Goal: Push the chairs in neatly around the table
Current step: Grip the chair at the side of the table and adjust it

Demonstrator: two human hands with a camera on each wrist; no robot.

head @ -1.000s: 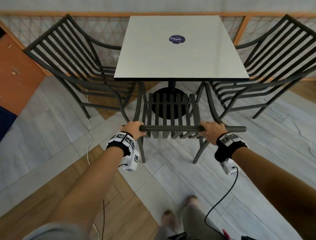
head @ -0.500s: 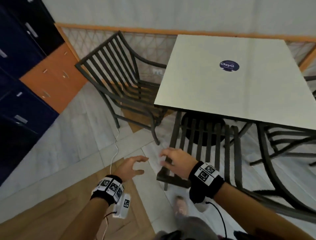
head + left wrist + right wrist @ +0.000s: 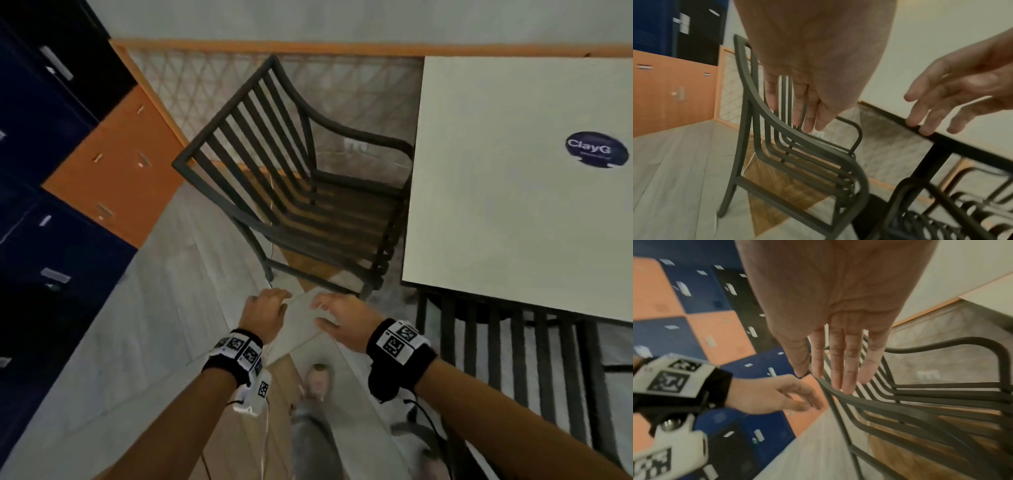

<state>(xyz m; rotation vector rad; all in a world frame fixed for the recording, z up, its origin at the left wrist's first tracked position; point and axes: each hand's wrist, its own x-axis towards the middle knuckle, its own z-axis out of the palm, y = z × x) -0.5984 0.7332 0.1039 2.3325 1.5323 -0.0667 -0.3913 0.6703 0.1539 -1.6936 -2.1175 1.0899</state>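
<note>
I count two chairs and one table. My left hand (image 3: 262, 317) and right hand (image 3: 346, 322) hang side by side with fingers loose, holding nothing. The slatted chair (image 3: 301, 202) stands just beyond my fingertips, its seat against the table (image 3: 513, 205). The second chair (image 3: 513, 353) sits right of my right hand, tucked under.

A café-like break area: branded table (image 3: 513, 192), slatted metal chairs (image 3: 294, 192), blue-and-orange lockers (image 3: 68, 178).
</note>
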